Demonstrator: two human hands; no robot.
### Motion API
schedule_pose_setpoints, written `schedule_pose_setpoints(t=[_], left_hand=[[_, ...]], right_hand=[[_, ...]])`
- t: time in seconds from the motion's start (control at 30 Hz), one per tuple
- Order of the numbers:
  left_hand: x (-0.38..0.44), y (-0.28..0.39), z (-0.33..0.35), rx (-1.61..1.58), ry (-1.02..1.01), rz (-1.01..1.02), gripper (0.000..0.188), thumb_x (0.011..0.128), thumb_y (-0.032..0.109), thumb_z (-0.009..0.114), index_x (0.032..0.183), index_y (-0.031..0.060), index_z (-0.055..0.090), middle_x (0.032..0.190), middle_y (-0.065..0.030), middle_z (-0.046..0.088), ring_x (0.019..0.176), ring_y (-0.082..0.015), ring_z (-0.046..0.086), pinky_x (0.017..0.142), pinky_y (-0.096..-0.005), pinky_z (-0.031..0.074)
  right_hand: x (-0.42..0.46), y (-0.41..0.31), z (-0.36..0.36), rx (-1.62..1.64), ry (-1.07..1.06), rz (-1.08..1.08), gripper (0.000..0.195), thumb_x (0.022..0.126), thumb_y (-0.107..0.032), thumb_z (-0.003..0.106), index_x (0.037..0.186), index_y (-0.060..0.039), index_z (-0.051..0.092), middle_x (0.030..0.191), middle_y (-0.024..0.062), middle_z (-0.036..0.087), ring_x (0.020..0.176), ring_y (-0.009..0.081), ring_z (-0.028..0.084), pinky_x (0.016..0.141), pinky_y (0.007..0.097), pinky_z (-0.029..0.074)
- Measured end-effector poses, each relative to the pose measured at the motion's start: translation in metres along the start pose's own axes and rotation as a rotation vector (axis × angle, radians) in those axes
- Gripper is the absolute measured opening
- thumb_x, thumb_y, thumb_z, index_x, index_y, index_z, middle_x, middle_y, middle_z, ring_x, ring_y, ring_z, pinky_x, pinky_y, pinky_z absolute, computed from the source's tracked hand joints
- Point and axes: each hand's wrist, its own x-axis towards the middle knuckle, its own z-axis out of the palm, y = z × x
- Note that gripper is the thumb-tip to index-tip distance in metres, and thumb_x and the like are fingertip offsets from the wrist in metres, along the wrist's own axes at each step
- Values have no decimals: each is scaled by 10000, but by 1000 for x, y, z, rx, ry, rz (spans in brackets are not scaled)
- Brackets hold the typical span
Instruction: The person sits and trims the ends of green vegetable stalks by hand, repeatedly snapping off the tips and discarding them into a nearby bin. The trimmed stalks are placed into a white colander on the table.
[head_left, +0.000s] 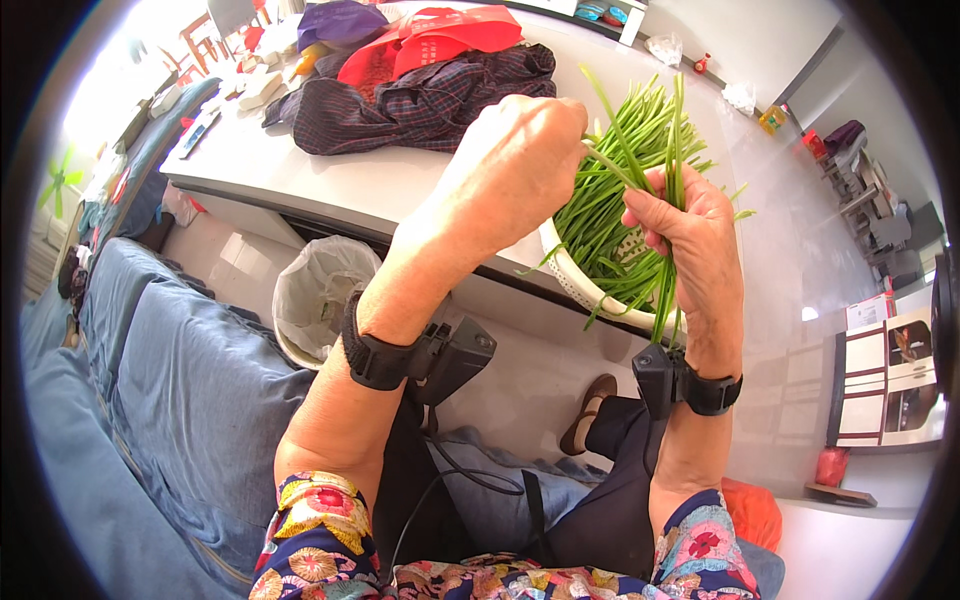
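Observation:
My right hand (690, 217) grips a few long garlic chives (667, 300) between thumb and fingers, their lower ends hanging over a basket's rim. My left hand (517, 161) is curled, back toward me, with its fingertips hidden. One pale chive stem (611, 163) runs from the right hand to the left fingers, which appear to pinch its end. Below and behind both hands, a white perforated plastic basket (564, 271) holds a large heap of loose garlic chives (600, 225). Some leaves stick out over its rim.
The basket stands at the edge of a white table (360, 176). Dark checked cloth (420, 112) and a red bag (442, 34) lie farther back. A lined waste bin (322, 292) stands below the table, beside a blue-covered sofa (180, 330). A cable (480, 480) crosses my lap.

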Motion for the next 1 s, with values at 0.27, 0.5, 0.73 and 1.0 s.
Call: schedule_pose_setpoints(t=[0.27, 0.5, 0.73, 1.0], left_hand=[[-1, -4, 8, 122, -20, 120, 54, 742, 14, 548, 736, -35, 570, 656, -213, 558, 619, -364, 578, 547, -402, 438], [-1, -3, 8, 48, 71, 6, 62, 739, 24, 560, 748, -33, 584, 599, -177, 554, 528, -283, 563, 518, -341, 441], [6, -17, -12, -374, 127, -265, 107, 805, 51, 581, 844, -34, 633, 625, 30, 529, 478, -13, 409, 410, -176, 297], [1, -35, -56, -840, 53, -416, 129, 843, 73, 572, 787, -40, 601, 616, 12, 473, 486, -34, 355, 405, -197, 252]], right_hand=[[0, -1, -2, -45, -21, -11, 180, 794, -107, 678, 911, -12, 578, 694, 30, 609, 556, 44, 475, 521, 182, 373], [-1, 1, 1, -28, -26, -6, 197, 799, -107, 682, 933, -7, 579, 697, 30, 611, 564, 44, 485, 525, 178, 376], [4, 3, -8, 28, 3, 19, 128, 824, -108, 683, 876, -63, 576, 678, 13, 602, 526, 23, 467, 469, 154, 311], [11, 2, -19, 211, -55, 18, 163, 871, -87, 629, 981, 21, 577, 725, 11, 575, 528, 36, 454, 461, 155, 325]])
